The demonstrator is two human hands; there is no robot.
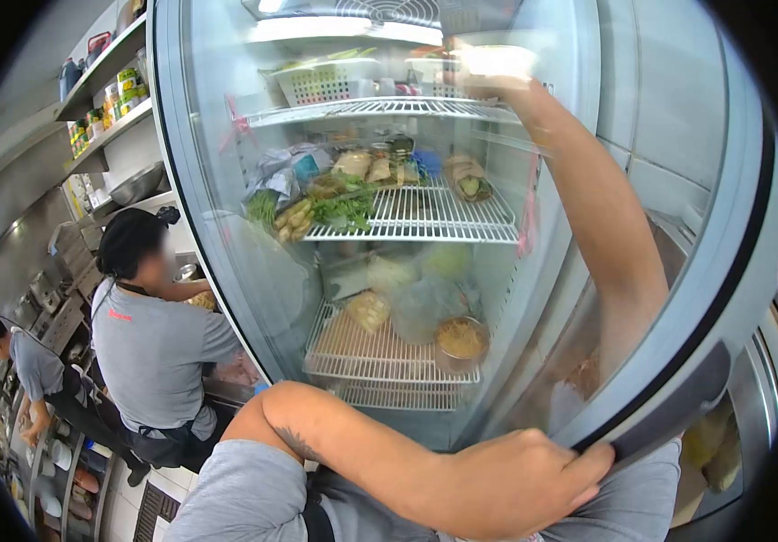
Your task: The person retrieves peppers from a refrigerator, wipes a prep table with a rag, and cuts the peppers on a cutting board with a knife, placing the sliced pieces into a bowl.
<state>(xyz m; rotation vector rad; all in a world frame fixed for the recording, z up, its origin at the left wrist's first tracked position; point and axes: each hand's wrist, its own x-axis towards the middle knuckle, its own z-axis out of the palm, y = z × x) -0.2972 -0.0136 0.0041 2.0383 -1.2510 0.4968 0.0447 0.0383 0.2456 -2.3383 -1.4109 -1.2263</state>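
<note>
My left hand [515, 479] reaches across my body, its fingers wrapped round the edge of the open glass fridge door [678, 397]. Seen through the glass, my right arm extends up into the fridge. My right hand [490, 81] is at the top shelf [362, 109], beside a white basket [439, 74]; its fingers are smeared by motion and glare. Another perforated white basket [321, 83] stands on the left of that shelf. Below are leafy greens [344, 210], a wrapped bundle [468, 179], plastic bags [421, 303] and a metal bowl of yellow shreds [461, 343].
A co-worker [154, 343] in a grey shirt and black cap stands left of the fridge at a counter. Another person [32, 361] bends over farther left. Wall shelves [109, 140] hold cans and a metal bowl [136, 187]. A floor drain [154, 515] lies lower left.
</note>
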